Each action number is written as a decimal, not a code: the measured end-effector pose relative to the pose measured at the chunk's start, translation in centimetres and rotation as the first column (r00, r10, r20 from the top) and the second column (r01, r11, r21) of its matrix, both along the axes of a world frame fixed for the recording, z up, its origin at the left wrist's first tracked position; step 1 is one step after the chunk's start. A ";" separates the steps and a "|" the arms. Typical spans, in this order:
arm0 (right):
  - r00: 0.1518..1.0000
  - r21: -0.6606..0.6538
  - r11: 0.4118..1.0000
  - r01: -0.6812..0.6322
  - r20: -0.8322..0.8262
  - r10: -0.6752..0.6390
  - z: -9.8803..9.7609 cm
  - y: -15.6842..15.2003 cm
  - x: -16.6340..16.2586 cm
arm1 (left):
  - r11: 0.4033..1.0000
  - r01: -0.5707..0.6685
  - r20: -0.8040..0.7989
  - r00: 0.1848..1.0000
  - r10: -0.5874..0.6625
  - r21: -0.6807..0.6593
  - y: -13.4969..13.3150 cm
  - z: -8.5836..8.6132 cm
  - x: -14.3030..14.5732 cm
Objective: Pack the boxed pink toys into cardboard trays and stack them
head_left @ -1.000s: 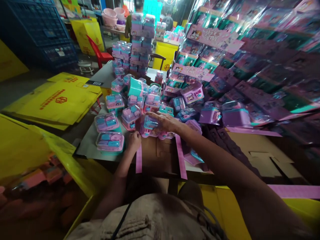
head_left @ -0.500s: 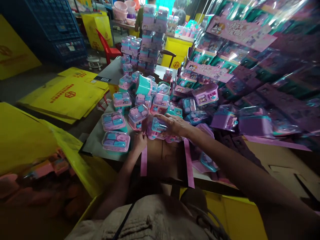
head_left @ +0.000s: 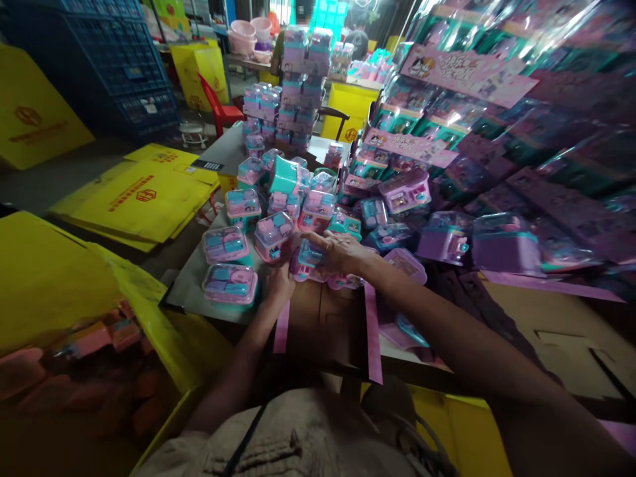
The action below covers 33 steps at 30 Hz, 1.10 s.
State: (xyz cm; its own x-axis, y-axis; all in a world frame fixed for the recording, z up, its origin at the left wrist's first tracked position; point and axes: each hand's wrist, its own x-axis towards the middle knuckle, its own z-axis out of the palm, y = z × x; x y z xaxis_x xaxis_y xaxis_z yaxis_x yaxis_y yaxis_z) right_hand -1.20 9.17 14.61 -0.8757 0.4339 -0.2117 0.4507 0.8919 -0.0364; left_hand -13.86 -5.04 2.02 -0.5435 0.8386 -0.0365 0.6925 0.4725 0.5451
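My right hand lies over a small pink and blue plastic toy case with a clear lid, its fingers bent around the top. That case sits at the far end of an open cardboard box with pink edges. Beside it in the same box is another pink case, partly under my hand. My left hand is closed at the box's far left corner, close against the toy case; its fingertips are partly in shadow. Left of it, clear-lidded cases stand on the table.
More toy cases crowd the table behind my hands. Wrapped display packs rise in a high stack on the right. Yellow cartons lie flat at left, near blue crates. An open yellow carton holds orange-pink pieces.
My left hand has shifted slightly up along the box corner toward the toy case. My right hand stays over the case, its fingers slightly lower. The view has tilted a little.
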 end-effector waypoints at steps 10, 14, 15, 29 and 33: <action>0.998 0.013 1.000 -0.025 0.062 0.024 0.9 -1.0 0.3 | 0.999 -0.014 -0.052 0.999 0.012 -0.038 -1.1 0.6 0.9; 0.994 -0.035 0.994 -0.107 0.015 0.107 0.5 -1.0 1.6 | 0.997 0.057 -0.013 0.998 -0.057 -0.047 -1.4 0.3 0.3; 0.992 -0.041 0.992 -0.122 -0.010 0.122 0.4 -1.0 1.9 | 0.996 0.072 -0.011 0.997 -0.073 -0.047 -1.3 0.3 0.1; 0.994 -0.024 0.995 -0.099 0.054 0.100 1.3 -2.5 2.0 | 0.993 -0.036 0.091 0.996 0.025 0.117 -2.2 -1.2 1.2; 0.996 -0.030 0.996 -0.080 0.045 0.082 1.3 -1.9 2.1 | 0.984 -0.050 0.118 0.993 0.029 0.173 -2.4 -1.1 1.1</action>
State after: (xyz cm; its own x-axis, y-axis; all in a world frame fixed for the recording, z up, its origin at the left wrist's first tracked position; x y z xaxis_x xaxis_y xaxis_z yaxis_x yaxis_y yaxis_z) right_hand 0.89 7.27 15.87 -0.8968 0.3552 -0.2636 0.3789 0.9245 -0.0431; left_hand -12.73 -7.40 0.87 -0.5771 0.8154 0.0448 0.6031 0.3885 0.6967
